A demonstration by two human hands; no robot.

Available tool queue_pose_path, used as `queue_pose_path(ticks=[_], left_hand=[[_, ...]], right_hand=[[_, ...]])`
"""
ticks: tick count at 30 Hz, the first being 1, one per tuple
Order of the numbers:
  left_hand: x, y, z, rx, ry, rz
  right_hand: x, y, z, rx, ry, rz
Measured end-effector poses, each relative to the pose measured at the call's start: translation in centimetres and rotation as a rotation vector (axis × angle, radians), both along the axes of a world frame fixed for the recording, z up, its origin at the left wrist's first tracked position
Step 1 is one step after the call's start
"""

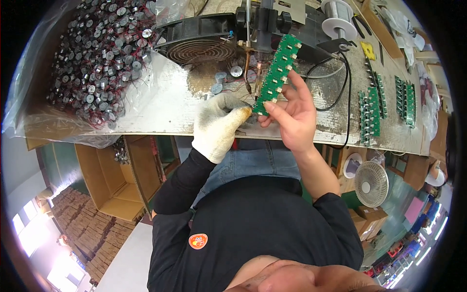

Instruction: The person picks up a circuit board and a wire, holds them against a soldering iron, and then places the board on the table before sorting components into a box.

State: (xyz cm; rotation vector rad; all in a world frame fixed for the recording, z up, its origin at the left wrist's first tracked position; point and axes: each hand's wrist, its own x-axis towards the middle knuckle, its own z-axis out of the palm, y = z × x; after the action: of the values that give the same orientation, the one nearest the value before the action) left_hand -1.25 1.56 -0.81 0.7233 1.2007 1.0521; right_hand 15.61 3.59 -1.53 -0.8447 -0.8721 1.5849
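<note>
A long green circuit board [277,73] with a row of small white parts is held at a slant over the table's near edge. My bare right hand [296,114] grips it near its lower end, thumb on top and fingers behind. My left hand [219,124], in a white glove stained at the fingertips, is closed in a pinch at the board's lower end. What lies between its fingertips is hidden. Just beyond the pinch, a soldering iron tip [248,87] points down from a stand, left of the board. Small round motors [236,71] with red wires lie behind my left hand.
A heap of small motors [107,58] fills a plastic-lined area at left. A black fan housing [199,46] and a solder wire spool [338,22] stand at the back. More green boards [369,114] lie at right near a cable [349,97]. An open carton [121,194] sits below.
</note>
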Motion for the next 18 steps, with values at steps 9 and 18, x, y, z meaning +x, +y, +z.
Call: queue_pose_path(ticks=[9,18], left_hand=[[0.1,-0.2,-0.5,0.039,0.062,-0.037],[1.0,-6.1,1.6,0.826,1.062,-0.050]], right_hand=[[0.6,-0.5,0.2,-0.016,0.003,0.010],[4.8,-4.8,2.8,-0.265,0.113,0.146]])
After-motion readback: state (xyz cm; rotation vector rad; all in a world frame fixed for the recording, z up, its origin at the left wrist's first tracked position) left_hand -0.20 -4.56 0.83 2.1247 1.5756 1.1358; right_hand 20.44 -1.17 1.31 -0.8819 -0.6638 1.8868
